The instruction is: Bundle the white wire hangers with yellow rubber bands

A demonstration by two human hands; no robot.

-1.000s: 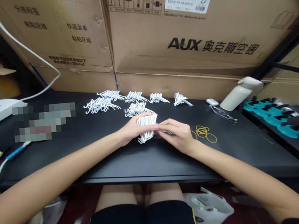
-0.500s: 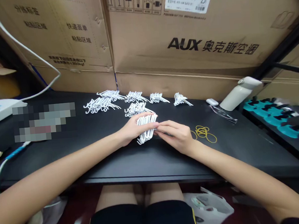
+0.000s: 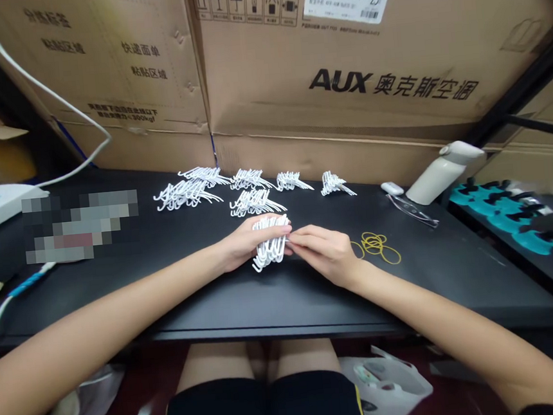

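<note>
A bundle of white hooks (image 3: 271,250) is held in my left hand (image 3: 243,241), with the thumb across its front and the curved ends pointing down. My right hand (image 3: 323,250) is pinched at the bundle's right side; what lies between its fingertips is too small to make out. Behind my hands, several piles of white hooks (image 3: 183,194) lie on the black table (image 3: 217,303). Yellow rubber bands (image 3: 374,243) rest to the right of my right hand.
Large cardboard boxes (image 3: 340,53) stand along the back. On the right are a white bottle (image 3: 436,177), glasses (image 3: 412,210) and teal objects (image 3: 500,214). A power strip (image 3: 0,206) and cable are at the left.
The bundle in my left hand has tilted and dropped slightly, its hooks looking less even. My right hand has barely moved.
</note>
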